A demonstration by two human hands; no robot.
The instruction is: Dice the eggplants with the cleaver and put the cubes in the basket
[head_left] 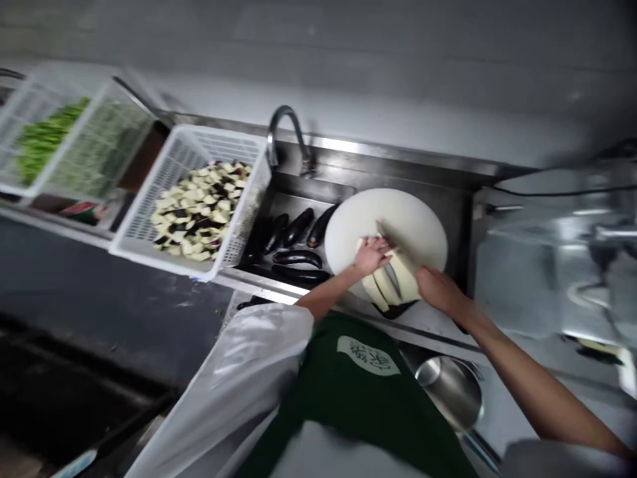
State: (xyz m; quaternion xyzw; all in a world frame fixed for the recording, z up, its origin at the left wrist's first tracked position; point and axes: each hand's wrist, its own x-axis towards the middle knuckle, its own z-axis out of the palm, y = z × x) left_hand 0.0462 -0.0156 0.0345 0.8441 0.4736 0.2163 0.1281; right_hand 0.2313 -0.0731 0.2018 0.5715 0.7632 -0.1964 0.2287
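Note:
A round white cutting board [413, 216] lies over the steel sink [318, 192]. Pale eggplant strips [391, 282] lie at its near edge. My left hand [371, 254] rests curled on the top end of the strips, pressing them down. My right hand [438, 289] is closed around a knife handle; the knife blade [392, 273] lies across the strips. Several whole dark eggplants [298, 242] sit in the sink basin to the left of the board.
A white plastic basket [149, 212] with cut eggplant pieces stands left of the sink. Two more white baskets [60, 143] with green vegetables stand at far left. A tap [286, 129] rises behind the sink. A steel pot [450, 392] stands below the counter.

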